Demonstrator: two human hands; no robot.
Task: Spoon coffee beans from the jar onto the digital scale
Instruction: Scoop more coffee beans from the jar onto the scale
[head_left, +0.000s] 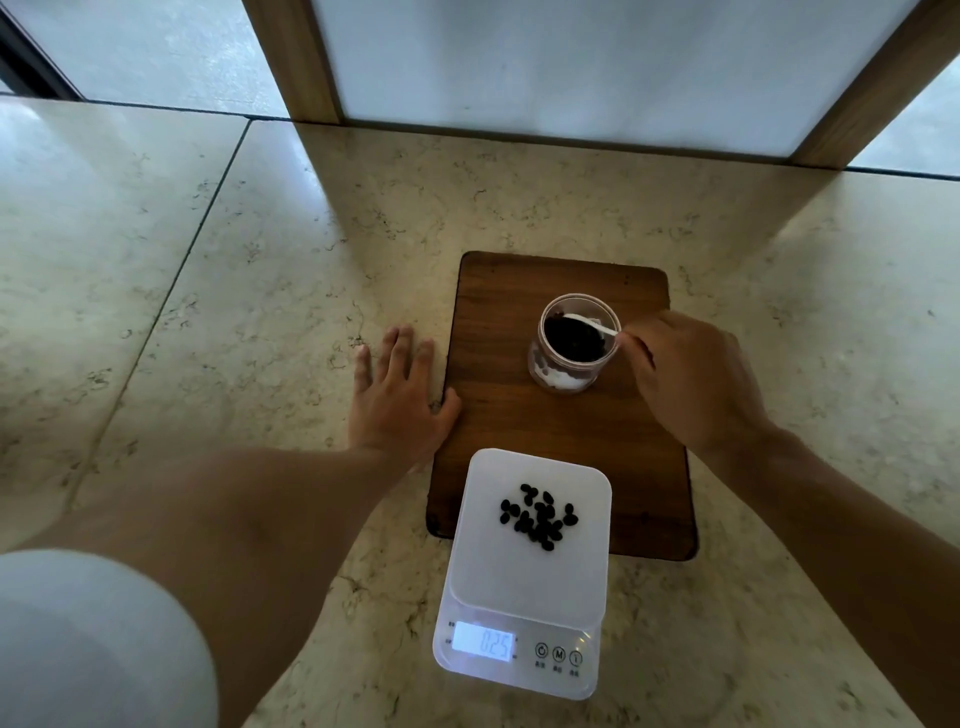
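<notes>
A clear plastic jar (571, 374) of dark coffee beans stands open on a brown wooden board (498, 312). My right hand (691, 379) pinches the handle of a white spoon (597, 325), whose bowl dips into the jar's mouth. A white digital scale (530, 571) overlaps the board's near edge; a small pile of coffee beans (540, 514) lies on its platform and its lit display reads 0.25. My left hand (400, 395) rests flat, fingers spread, on the stone surface at the board's left edge.
The board and scale sit on a pale marble surface (208, 312) with tile seams. A wood-framed frosted panel (571, 67) stands upright behind the board. A white rounded shape (93, 644) fills the lower left corner.
</notes>
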